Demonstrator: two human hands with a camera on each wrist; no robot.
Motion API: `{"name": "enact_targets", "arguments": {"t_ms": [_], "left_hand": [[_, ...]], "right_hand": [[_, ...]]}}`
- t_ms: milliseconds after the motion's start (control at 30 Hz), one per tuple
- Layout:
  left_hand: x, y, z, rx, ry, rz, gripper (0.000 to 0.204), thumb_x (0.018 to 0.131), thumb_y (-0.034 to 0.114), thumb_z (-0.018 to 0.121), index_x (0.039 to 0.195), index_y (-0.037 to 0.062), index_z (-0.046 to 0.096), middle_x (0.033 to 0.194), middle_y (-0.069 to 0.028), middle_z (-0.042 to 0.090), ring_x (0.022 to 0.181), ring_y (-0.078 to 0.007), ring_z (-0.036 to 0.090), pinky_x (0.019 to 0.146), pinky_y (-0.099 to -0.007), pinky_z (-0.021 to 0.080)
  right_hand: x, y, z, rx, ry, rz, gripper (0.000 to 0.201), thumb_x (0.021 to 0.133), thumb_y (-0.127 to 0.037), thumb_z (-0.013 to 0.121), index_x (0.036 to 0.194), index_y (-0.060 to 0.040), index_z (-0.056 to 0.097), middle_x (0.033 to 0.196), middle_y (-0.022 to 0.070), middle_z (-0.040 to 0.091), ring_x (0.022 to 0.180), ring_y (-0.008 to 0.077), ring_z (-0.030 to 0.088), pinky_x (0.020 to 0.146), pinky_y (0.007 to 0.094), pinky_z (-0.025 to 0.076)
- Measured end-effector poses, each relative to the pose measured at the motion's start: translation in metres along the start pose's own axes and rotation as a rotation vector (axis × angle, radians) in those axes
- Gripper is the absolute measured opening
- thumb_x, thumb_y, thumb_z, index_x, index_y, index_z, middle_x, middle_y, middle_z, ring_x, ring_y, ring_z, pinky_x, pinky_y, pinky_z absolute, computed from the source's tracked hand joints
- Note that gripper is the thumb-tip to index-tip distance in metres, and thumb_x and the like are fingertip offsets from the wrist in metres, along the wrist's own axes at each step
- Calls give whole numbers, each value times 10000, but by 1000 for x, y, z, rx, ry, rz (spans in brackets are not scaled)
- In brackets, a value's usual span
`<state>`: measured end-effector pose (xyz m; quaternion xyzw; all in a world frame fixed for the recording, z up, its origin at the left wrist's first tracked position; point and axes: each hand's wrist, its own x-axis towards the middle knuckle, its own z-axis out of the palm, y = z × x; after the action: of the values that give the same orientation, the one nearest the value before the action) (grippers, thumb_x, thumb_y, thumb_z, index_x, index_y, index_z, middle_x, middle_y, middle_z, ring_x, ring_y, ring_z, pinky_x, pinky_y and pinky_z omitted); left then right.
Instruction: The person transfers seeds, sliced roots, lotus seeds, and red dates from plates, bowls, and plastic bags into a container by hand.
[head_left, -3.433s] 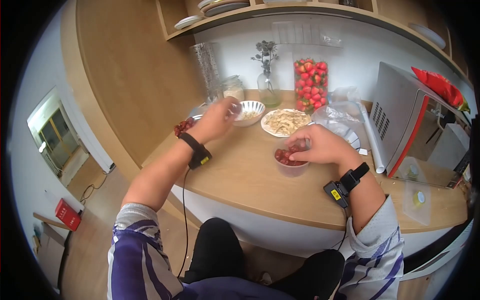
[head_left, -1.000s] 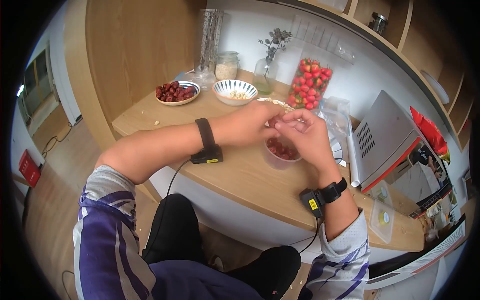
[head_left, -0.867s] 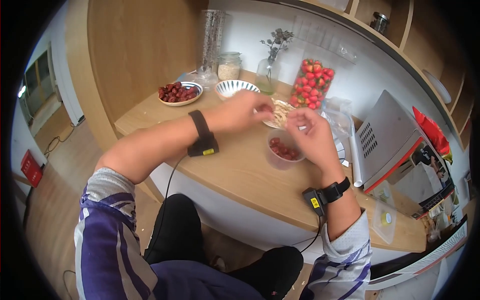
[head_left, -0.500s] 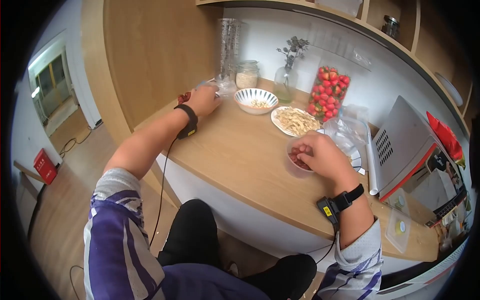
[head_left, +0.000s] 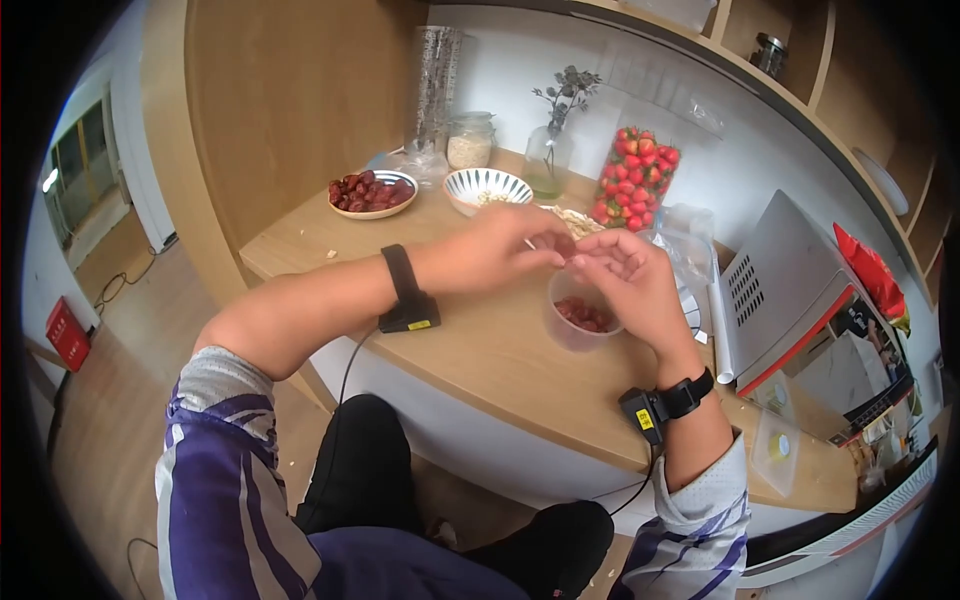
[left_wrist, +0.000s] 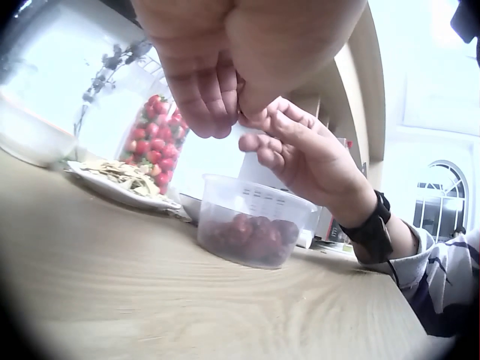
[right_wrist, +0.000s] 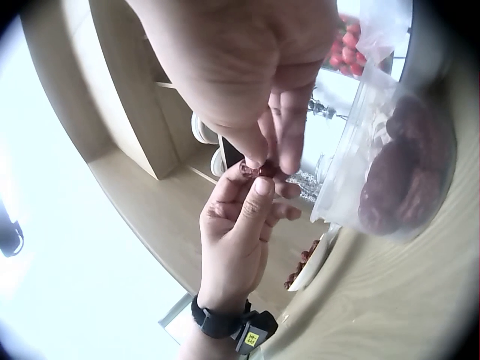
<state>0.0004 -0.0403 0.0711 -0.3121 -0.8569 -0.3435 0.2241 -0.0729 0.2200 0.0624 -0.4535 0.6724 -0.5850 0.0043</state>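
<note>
My left hand [head_left: 497, 247] and right hand [head_left: 640, 285] meet fingertip to fingertip just above the tub. Between them they pinch a small dark-red date [right_wrist: 260, 171], mostly covered by the fingers. Below stands a clear plastic tub [left_wrist: 214, 196] on the counter, partly filled with dates [head_left: 588, 314]. More dates [head_left: 352, 190] are heaped on a shallow plate [head_left: 370, 213] at the counter's left end. A small pale sliver shows by the left fingers in the head view.
Behind the hands are a striped bowl [head_left: 463, 190] with pale bits, a plate of pale dried strips [left_wrist: 124, 178] and a tall clear container of strawberries [head_left: 636, 180]. A vase [head_left: 546, 165] and a jar [head_left: 469, 145] stand near the wall. A microwave [head_left: 790, 290] sits at right.
Half a second ago my left hand was at the plate of dates and my right fingers were in the tub. Now both have come together above the tub with a date.
</note>
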Motion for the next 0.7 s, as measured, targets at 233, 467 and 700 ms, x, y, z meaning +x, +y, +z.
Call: {"name": "enact_targets", "arguments": {"t_ms": [233,467,700], "left_hand": [[-35,-123,-111,745,198,-407,226,1063,203,777,1203,31,821,1169,-223,841,1131,-437,801,1000,-518,631],[-64,-144,-135,924,145,-584,373,1039,273,809,1289,-4,806,1202,-243,825,1191,-462,766,1024,-539,623],[-20,-32,-54,309,55,-144,419,1123,246,795,1442,-15,718,1329,-185,792,1171,-287,787,960,-424,657]], "right_hand": [[-5,10,-17,-365,-352,147,191,977,-47,859,1164,-13,882,933,100,875,863,160,826,806,328,634],[-4,9,-16,-408,-362,106,215,972,-30,845,1183,-30,890,1015,109,889,890,178,823,817,335,634],[0,2,-12,-336,-28,-43,116,1019,-16,841,1132,4,856,1023,69,857,882,123,784,821,301,628]]}}
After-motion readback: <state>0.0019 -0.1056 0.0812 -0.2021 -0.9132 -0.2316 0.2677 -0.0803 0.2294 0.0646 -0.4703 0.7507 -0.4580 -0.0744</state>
